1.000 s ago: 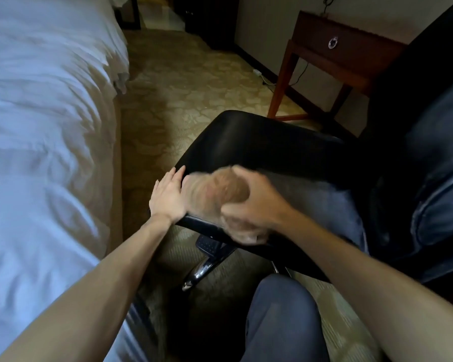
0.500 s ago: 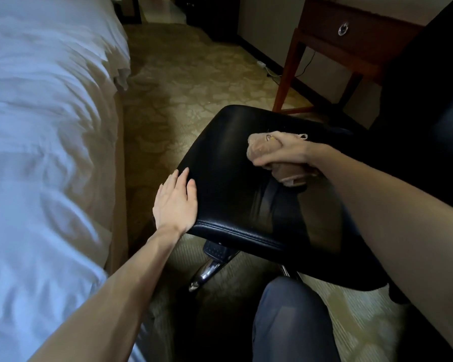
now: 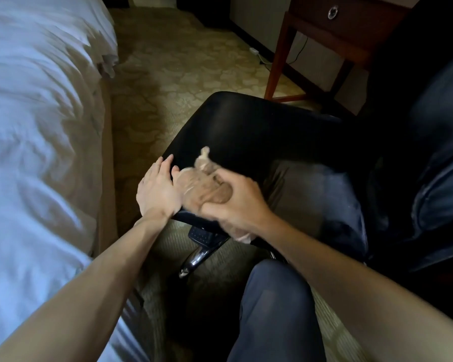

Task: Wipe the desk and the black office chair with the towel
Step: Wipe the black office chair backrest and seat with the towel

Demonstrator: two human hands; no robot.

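Right hand back at front edge, fingers clenched round bunched towel; left hand flat, released, bracing chair. Risk: brace slips, chair swivels; blur, perhaps collision.

From my feed, the black office chair has a seat of smooth, glossy leather or something leather-like that catches soft highlights. The towel is tan cloth, fuzzy and matt. Under the seat I see a lever of bright polished metal beside a matt black plastic paddle. The desk is reddish-brown wood with a low sheen and a shiny metal ring pull. The bedding is white crumpled cloth, and the carpet looks matt and woven.
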